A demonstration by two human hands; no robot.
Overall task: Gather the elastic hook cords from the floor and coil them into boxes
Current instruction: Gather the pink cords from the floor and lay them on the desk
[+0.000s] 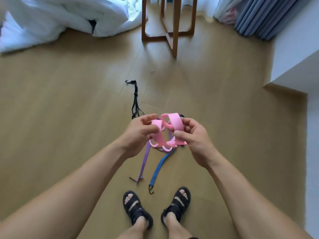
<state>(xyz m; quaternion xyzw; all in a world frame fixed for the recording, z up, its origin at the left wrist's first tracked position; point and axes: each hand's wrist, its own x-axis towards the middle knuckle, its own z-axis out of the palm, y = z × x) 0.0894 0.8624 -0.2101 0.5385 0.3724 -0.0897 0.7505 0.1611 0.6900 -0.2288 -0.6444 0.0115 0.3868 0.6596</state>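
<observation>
**Pinching grip on a flat pink elastic hook cord (174, 124), with three more cords lying on the pale wooden floor (69, 109)**

Both grips are closing on the pink cord. The left hand (138, 133) is pinching one stretch of the webbing between thumb and curled fingers. The right hand (193, 140) is pinching a folded loop of it between thumb and fingertips. Neither hand is spread. The cord is hanging between the two hands in several loose loops, held up above the floor in front of the person's body. Its pink plastic hooks are dangling at the bottom of the bundle.

Three other cords are lying on the floor below and beyond the hands. A flat purple elastic cord (144, 163) and a blue woven elastic cord (158, 168) are running side by side toward the person's black strapped sandals (136, 209), each ending in a dark wire hook. A thin black elastic cord (135, 99) is stretching away on the far side of the hands.

Further off, a wooden chair frame (172, 31) is standing by rumpled white bedding (51, 18).

The task seems to be sitting at an early stage. One cord is being coiled and is not yet tidy. Three are waiting to be gathered. No box is showing anywhere in view, so nothing can be counted as packed, and the boxing step is looking wholly undone.
</observation>
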